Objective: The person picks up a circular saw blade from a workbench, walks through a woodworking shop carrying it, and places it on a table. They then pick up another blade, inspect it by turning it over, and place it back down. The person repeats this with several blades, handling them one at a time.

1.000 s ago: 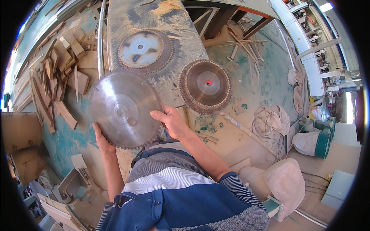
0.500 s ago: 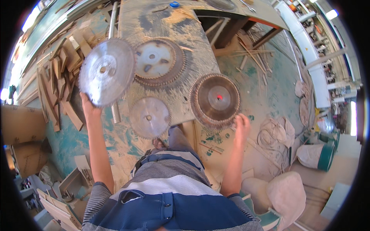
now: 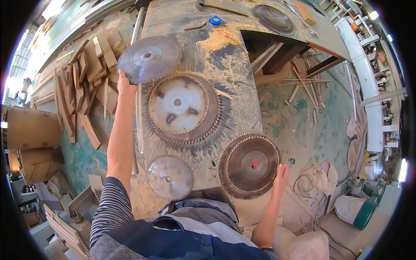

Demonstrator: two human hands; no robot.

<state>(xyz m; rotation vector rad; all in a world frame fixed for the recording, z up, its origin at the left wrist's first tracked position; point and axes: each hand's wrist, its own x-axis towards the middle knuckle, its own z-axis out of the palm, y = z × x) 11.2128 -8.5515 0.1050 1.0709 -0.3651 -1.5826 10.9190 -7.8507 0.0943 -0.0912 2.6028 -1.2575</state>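
Note:
My left hand (image 3: 126, 83) grips the lower left rim of a shiny circular saw blade (image 3: 162, 54), lifted over the bench's left edge. At the near right corner, my right hand (image 3: 281, 175) has its fingers drawn together on the toothed right rim of a stack of dark saw blades (image 3: 236, 162); how many it grips is hidden. Between my hands lie a pale saw blade with dark slots (image 3: 190, 97), resting on a darker blade (image 3: 212, 112), and a smaller silver saw blade (image 3: 167, 184) near the front edge.
The bench (image 3: 236, 108) carries sawdust, a blue tape measure (image 3: 215, 21), another dark blade (image 3: 273, 19), a wrench (image 3: 301, 19) and a wooden block (image 3: 306, 14). Wood offcuts (image 3: 82, 78) pile up on the left floor. A white-and-green drum (image 3: 355, 212) stands at right.
My left hand has carried its blade forward and somewhat right, tilting it flatter. My right hand has come in against the dark stack's rim. The view has shifted, showing more of the bench's far end.

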